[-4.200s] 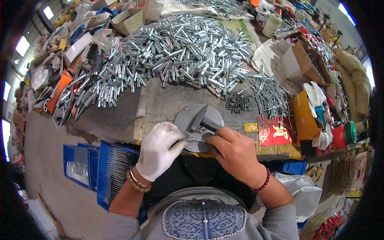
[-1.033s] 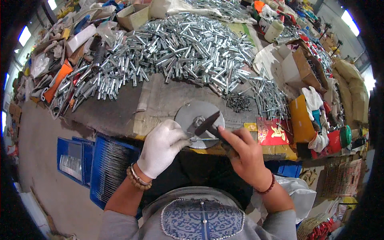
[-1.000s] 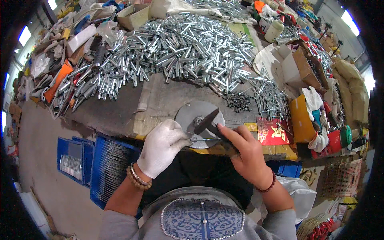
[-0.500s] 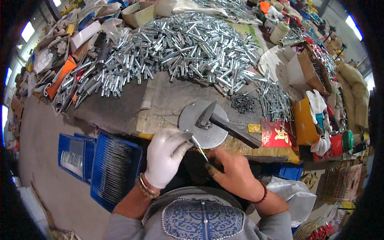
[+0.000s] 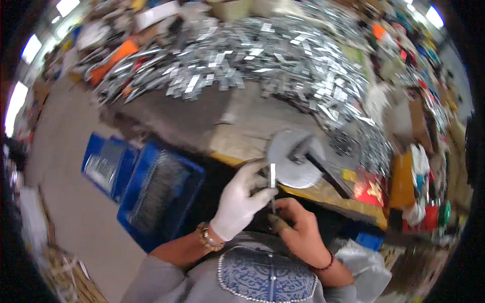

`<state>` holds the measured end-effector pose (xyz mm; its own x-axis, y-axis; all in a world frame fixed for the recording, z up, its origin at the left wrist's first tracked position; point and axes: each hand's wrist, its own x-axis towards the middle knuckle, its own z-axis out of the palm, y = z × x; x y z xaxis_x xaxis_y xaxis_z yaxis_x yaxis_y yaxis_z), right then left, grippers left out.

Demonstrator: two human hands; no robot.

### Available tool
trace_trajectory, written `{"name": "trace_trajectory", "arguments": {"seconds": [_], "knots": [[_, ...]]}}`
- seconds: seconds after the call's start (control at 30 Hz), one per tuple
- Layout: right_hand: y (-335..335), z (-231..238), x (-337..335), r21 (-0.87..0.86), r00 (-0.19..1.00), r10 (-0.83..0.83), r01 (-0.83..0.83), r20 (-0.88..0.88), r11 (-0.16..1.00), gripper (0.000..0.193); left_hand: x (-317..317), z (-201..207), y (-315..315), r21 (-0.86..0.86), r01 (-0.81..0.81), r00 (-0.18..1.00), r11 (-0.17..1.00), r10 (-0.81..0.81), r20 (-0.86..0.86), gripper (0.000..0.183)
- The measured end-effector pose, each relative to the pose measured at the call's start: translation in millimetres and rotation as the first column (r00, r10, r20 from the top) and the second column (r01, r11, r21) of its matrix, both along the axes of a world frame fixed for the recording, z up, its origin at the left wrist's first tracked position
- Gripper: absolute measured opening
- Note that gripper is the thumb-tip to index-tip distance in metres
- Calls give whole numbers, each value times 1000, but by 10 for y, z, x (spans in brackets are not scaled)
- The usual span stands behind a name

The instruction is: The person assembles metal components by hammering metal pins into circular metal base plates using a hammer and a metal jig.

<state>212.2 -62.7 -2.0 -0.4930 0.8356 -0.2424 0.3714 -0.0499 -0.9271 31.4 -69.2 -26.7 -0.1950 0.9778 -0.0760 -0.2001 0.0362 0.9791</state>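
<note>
My left hand (image 5: 238, 206), in a white glove, pinches a short shiny metal tube (image 5: 273, 175) between thumb and fingers. A thin metal rod (image 5: 274, 206) runs down from the tube to my bare right hand (image 5: 303, 232), whose thumb and forefinger close on its lower end. The tube stands nearly upright, just left of a round grey metal plate (image 5: 283, 164) at the bench edge. On that plate lies a hammer (image 5: 331, 177), its dark handle pointing to the lower right. The picture is smeared by motion, so how rod and tube join is unclear.
A heap of shiny metal tubes (image 5: 222, 63) covers the back of the bench. Small dark pieces (image 5: 342, 144) and a red packet (image 5: 370, 192) lie right of the plate, near a yellow box (image 5: 400, 174). Blue trays (image 5: 134, 230) with thin rods stand lower left.
The view has swung, so the bench and both hands sit further right in the picture. The tube and rod have turned from slanted to nearly upright. Both hands keep their grip.
</note>
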Motion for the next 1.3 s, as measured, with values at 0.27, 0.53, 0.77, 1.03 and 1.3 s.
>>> {"name": "trace_trajectory", "arguments": {"seconds": [0.27, 0.53, 0.77, 1.03, 1.3], "knots": [[280, 201, 256, 98, 925, -377, 379, -41, 920, 45, -1093, -286, -374, -70, -373, 899, 925, 342, -272, 58], [432, -196, 303, 218, 912, -386, 409, -139, 886, 40, -2273, -1740, -1534, -247, -878, 457, 411, 564, -688, 55], [418, -48, 187, 228, 917, -385, 399, -105, 888, 37, -2836, -2061, -1710, -203, -908, 378, 368, 504, -777, 46], [330, 58, 214, 149, 872, -489, 486, -20, 861, 35, -2745, -1823, -1574, -236, -926, 311, 295, 239, -920, 49], [363, 51, 317, 126, 912, -396, 407, -103, 905, 32, -2419, -913, -939, 154, -840, 151, 520, 497, -855, 32]]}}
